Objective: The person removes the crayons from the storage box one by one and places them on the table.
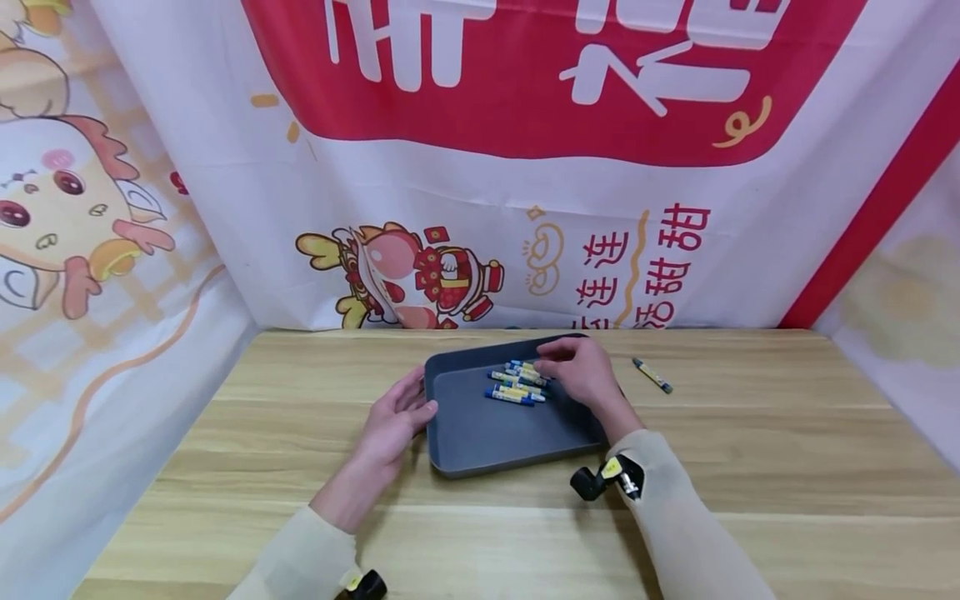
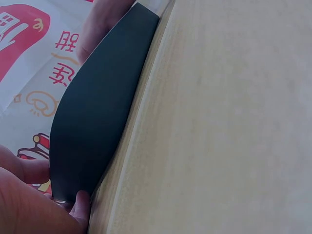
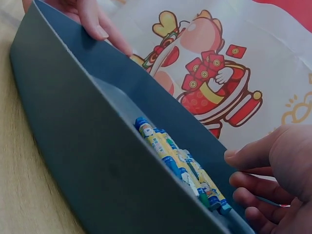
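Observation:
A dark grey rectangular tray (image 1: pixel 480 442) rests on the wooden table, with several crayons (image 1: pixel 517 385) in blue, yellow and white wrappers lying side by side in it. My left hand (image 1: pixel 393 417) grips the tray's left end, thumb at the rim and fingers along the outside. In the left wrist view, the tray's outer wall (image 2: pixel 97 107) hides the crayons. Over the back right part of the tray is my right hand (image 1: pixel 581 371), its fingers bent close to the crayons. The right wrist view shows a gap between that hand's thumb (image 3: pixel 248 155) and fingers, beside the crayons (image 3: pixel 180 165).
One more crayon (image 1: pixel 652 376) lies on the table (image 1: pixel 750 450) to the right of the tray. A printed cloth (image 1: pixel 465 192) hangs along the table's back edge, and another patterned cloth (image 1: pixel 97 350) hangs at the left.

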`<state>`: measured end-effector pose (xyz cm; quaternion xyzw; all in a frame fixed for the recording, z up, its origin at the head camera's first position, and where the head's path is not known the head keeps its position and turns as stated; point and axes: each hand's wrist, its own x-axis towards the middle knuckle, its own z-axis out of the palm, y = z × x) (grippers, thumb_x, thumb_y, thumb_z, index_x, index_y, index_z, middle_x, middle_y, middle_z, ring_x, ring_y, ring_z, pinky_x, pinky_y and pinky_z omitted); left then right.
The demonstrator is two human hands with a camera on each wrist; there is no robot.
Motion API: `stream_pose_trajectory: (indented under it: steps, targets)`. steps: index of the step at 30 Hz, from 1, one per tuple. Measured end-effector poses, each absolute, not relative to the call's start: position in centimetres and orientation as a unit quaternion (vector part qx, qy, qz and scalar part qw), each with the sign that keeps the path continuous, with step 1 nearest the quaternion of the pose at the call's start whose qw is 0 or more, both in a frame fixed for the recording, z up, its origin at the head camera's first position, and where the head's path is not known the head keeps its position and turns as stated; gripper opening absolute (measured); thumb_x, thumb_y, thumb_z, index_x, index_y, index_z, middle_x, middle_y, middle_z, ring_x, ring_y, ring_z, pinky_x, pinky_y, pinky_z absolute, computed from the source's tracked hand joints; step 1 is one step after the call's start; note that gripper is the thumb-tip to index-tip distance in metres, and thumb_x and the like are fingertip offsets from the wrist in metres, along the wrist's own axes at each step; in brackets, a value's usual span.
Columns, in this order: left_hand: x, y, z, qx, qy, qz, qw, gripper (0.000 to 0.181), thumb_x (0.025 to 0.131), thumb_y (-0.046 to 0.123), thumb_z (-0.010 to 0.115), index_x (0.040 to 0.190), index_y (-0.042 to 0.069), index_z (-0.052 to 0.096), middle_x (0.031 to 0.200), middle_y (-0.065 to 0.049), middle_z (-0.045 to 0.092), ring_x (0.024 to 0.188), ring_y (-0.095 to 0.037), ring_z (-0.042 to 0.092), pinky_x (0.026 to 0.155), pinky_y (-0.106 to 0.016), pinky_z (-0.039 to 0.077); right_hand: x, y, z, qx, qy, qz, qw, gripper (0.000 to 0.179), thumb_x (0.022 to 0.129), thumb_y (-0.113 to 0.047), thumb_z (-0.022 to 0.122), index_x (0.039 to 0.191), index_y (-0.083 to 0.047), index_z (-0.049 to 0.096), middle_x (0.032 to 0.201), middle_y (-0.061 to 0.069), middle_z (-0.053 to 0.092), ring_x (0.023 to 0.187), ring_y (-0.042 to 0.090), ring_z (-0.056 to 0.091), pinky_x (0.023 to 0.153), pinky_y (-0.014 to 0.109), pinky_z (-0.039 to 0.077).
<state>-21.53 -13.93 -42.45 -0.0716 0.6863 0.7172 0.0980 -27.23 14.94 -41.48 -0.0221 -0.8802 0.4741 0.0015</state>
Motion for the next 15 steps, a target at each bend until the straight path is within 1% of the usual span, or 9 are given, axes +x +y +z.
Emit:
stream_pose_trajectory:
  steps: [8, 15]
  targets:
    - [-21.46, -13.85, -42.44, -0.071, 0.683, 0.72, 0.099, 0.068, 0.104, 0.001, 0.06, 0.166, 0.017, 0.036, 0.173, -0.014, 0.036, 0.158, -0.037, 0.037, 0.131, -0.051, 0.034, -27.71, 15.01, -42.02, -0.034, -0.884, 0.466, -0.011, 0.028, 0.098, -0.017, 0.077, 0.125, -0.009, 0.077, 0.12, 0.012, 0.078, 0.111, 0.028, 0.069, 0.099, 0.044, 0.056]
    - [-21.39, -13.92, -42.35, -0.08, 0.687, 0.715, 0.098, 0.067, 0.105, 0.002, 0.06, 0.165, 0.019, 0.038, 0.173, -0.013, 0.036, 0.158, -0.036, 0.037, 0.131, -0.05, 0.035, -27.81, 14.95, -42.34, -0.027, -0.889, 0.457, -0.012, 0.026, 0.096, -0.016, 0.079, 0.121, -0.01, 0.079, 0.114, 0.011, 0.078, 0.106, 0.026, 0.069, 0.095, 0.042, 0.055]
